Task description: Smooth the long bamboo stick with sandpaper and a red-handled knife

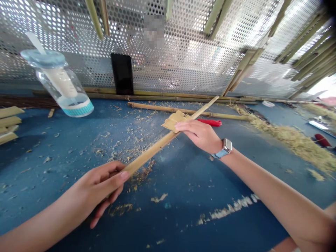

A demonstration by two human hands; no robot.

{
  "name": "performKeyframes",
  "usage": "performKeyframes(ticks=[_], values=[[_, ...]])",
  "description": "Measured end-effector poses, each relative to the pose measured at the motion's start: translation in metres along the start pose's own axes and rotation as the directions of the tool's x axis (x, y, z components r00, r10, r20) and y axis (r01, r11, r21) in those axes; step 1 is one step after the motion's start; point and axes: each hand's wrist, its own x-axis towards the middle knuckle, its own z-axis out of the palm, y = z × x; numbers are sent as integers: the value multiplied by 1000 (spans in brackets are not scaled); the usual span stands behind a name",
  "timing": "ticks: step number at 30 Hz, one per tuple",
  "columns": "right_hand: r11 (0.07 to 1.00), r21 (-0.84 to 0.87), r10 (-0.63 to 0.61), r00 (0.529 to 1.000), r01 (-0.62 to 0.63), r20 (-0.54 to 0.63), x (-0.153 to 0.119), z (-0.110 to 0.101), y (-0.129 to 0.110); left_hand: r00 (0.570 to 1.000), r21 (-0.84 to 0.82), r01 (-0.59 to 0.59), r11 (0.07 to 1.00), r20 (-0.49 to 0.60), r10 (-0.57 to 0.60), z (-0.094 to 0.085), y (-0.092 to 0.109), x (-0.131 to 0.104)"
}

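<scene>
A long, pale bamboo strip [147, 157] runs diagonally above the blue table, its far end up to the right. My left hand [102, 189] grips its near end between thumb and fingers. Farther along, my right hand [201, 134], with a watch on the wrist, presses a creased tan piece of sandpaper [175, 120] around the strip. The sandpaper hides a short stretch of the bamboo. Just beyond the right hand lies a red-handled tool [210, 122], partly hidden by it.
A clear bottle [76, 101] with a blue lid and a black phone [122, 74] stand by the perforated metal screen [168, 66]. A thin bamboo stick [157, 107] lies behind the strip. Shavings [296, 140] cover the right side; split bamboo pieces [10, 121] sit at far left.
</scene>
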Motion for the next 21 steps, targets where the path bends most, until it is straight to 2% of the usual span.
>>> performKeyframes(ticks=[4, 6, 8, 9, 11, 13, 16, 21], values=[[993, -72, 82, 987, -93, -138, -4, -5, 12, 1000, -31, -3, 1000, 18, 4, 0, -1, 0], [989, -131, 31, 968, -66, -250, -8, -8, 11, 1000, -44, -12, 999, 22, 13, 0, -2, -1], [983, -184, -75, 957, 24, -279, -11, -8, 2, 1000, -49, -20, 999, 11, 21, -1, -3, 0], [975, -201, -136, 965, 90, -226, -12, -7, -5, 1000, -50, -20, 999, 4, 20, -1, -3, 0], [948, -202, -257, 966, 248, -19, -11, -2, -21, 1000, -51, -7, 999, 2, 7, -1, -4, 1], [920, -170, -331, 932, 354, 150, -8, 5, -32, 1000, -44, -2, 999, 10, 2, -1, -5, 2], [936, -120, -306, 934, 330, 183, -1, 14, -32, 1000, -14, -27, 1000, 10, 27, -1, -7, 2], [968, -14, -241, 948, 249, 208, 3, 15, -1, 999, -18, -34, 999, 21, 34, 1, -4, 0]])
